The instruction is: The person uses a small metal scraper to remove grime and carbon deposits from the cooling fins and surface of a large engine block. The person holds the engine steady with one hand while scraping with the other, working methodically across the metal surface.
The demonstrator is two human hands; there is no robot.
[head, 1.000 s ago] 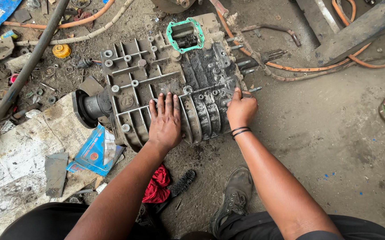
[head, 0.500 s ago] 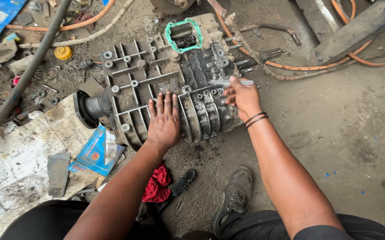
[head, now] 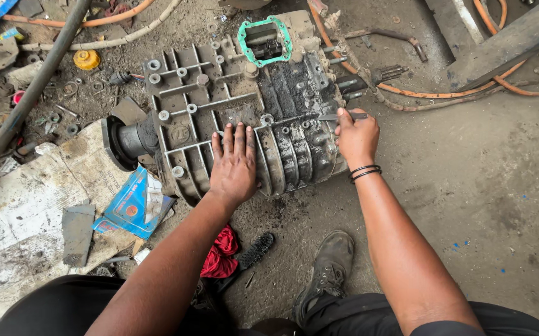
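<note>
Head view: a ribbed, grease-blackened cast-metal gearbox housing (head: 244,118) lies on the stained concrete floor (head: 468,186) at upper centre of the frame, its long axis running left to right, the round collar end toward the left and a splined shaft (head: 384,74) toward the upper right. The left hand (head: 234,167) lies flat on the ribs, fingers (head: 239,138) straight and slightly spread. The right hand (head: 356,138), at the housing's right end, pinches a thin flat metal tool (head: 338,116) pointing left; a green gasket (head: 265,40) frames a top opening.
</note>
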